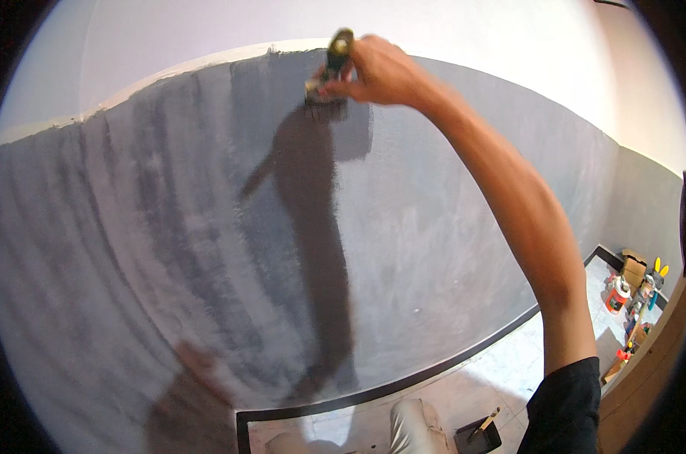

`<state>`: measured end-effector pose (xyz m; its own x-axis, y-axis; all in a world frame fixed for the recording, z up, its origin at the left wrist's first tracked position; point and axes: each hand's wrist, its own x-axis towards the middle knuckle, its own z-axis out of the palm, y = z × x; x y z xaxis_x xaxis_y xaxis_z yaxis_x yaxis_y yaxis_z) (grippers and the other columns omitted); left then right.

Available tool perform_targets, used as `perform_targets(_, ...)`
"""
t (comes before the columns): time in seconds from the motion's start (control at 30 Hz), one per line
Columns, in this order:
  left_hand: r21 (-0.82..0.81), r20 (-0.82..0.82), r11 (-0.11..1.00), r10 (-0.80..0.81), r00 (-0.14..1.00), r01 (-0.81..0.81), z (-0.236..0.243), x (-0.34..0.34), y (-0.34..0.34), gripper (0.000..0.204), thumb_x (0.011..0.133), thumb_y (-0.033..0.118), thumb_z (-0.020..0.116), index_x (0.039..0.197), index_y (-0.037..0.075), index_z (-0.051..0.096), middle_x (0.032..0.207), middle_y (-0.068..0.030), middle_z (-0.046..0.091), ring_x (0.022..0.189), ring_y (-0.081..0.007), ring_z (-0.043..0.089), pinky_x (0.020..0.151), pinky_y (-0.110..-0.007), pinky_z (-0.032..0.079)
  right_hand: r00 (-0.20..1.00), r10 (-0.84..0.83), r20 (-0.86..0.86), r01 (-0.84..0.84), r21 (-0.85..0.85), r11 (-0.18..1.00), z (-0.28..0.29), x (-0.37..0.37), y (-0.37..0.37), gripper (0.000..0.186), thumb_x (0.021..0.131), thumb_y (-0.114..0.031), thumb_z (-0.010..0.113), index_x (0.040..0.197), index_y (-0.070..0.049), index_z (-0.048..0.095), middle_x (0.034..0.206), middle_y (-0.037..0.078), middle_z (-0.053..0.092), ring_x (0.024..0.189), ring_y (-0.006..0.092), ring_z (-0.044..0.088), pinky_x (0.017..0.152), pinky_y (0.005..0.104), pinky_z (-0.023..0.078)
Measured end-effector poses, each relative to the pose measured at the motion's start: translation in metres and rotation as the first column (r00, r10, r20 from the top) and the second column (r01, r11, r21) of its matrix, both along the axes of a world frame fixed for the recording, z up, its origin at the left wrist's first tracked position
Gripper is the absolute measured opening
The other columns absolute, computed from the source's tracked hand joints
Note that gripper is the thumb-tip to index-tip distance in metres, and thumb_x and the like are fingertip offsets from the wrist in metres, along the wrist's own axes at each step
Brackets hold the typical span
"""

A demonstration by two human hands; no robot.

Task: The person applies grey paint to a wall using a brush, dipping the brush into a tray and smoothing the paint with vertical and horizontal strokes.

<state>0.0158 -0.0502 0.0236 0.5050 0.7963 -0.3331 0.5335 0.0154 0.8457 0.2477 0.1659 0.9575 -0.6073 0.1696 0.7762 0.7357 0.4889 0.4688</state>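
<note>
My right hand [381, 69] is raised high at the upper middle, its fingers closed round a wide paintbrush [341, 47] with a dark handle. The bristles point down against the grey painted wall [434, 189], just below the uneven line where the grey meets the white upper wall [494, 30]. Left of the brush the grey is streaky, with darker vertical strokes. A long shadow of the arm falls down the wall below the brush. My left hand is not in view.
A dark skirting strip [434, 369] runs along the wall's foot. On the floor are a black paint tray [479, 439] with another brush [485, 424] in it, a red and white can [617, 293], a cardboard box [633, 265] and several tools at the far right.
</note>
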Motion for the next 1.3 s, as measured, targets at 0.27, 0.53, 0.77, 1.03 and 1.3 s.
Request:
perform_targets(0.27,-0.040,-0.010,0.996,0.080,0.997,-0.080,0.021,0.005,-0.012,0.095,0.076,0.026,0.088,0.151,-0.004,0.038,0.133,-0.0214,0.064,0.123,-0.0307,0.063,0.096,-0.042,0.055,0.985,0.155,0.081,-0.175,0.512,0.841,-0.018,-0.014,-0.017,0.029,0.092,-0.018,0.074,0.120,-0.019,0.075,0.114,0.006,0.075,0.100,0.0226,0.072,0.082,0.0344,0.061)
perform_targets(0.53,0.189,-0.027,0.982,0.011,1.000,-0.006,0.001,-0.002,-0.008,0.080,0.079,0.033,0.086,0.143,-0.001,0.052,0.131,-0.0207,0.066,0.115,-0.0361,0.066,0.092,-0.047,0.056,0.977,0.196,0.078,-0.172,-0.248,0.953,-0.124,0.019,-0.041,0.030,0.082,-0.007,0.080,0.112,-0.012,0.079,0.101,0.009,0.078,0.087,0.0250,0.073,0.075,0.0345,0.060)
perform_targets(0.77,0.326,-0.495,0.843,-0.233,0.837,0.428,0.027,0.010,-0.001,0.061,0.096,0.061,0.055,0.115,0.006,0.074,0.122,-0.0144,0.071,0.120,-0.0329,0.059,0.110,-0.050,0.041,0.996,-0.003,-0.085,0.000,-0.031,1.000,-0.014,0.039,-0.024,0.026,0.090,-0.032,0.079,0.106,-0.013,0.080,0.081,0.009,0.074,0.069,0.0193,0.066,0.064,0.0336,0.055)
perform_targets(1.03,0.200,-0.243,0.977,-0.021,0.970,0.071,0.036,0.010,-0.005,0.063,0.097,0.063,0.049,0.113,0.007,0.075,0.121,-0.0129,0.071,0.123,-0.0318,0.057,0.113,-0.050,0.037,0.971,0.237,-0.014,-0.199,0.499,0.843,0.010,0.031,-0.023,0.025,0.091,-0.022,0.075,0.115,-0.018,0.078,0.109,0.006,0.077,0.092,0.0218,0.074,0.081,0.0344,0.061)
perform_targets(1.3,0.206,-0.176,0.976,-0.029,0.984,0.066,0.025,0.008,-0.006,0.066,0.098,0.064,0.042,0.110,0.008,0.076,0.120,-0.0114,0.071,0.126,-0.0307,0.054,0.115,-0.050,0.034,0.986,0.166,0.025,-0.168,0.112,0.979,-0.092,0.022,-0.020,0.031,0.084,-0.010,0.080,0.114,-0.014,0.078,0.113,0.010,0.076,0.100,0.0241,0.072,0.082,0.0376,0.060)
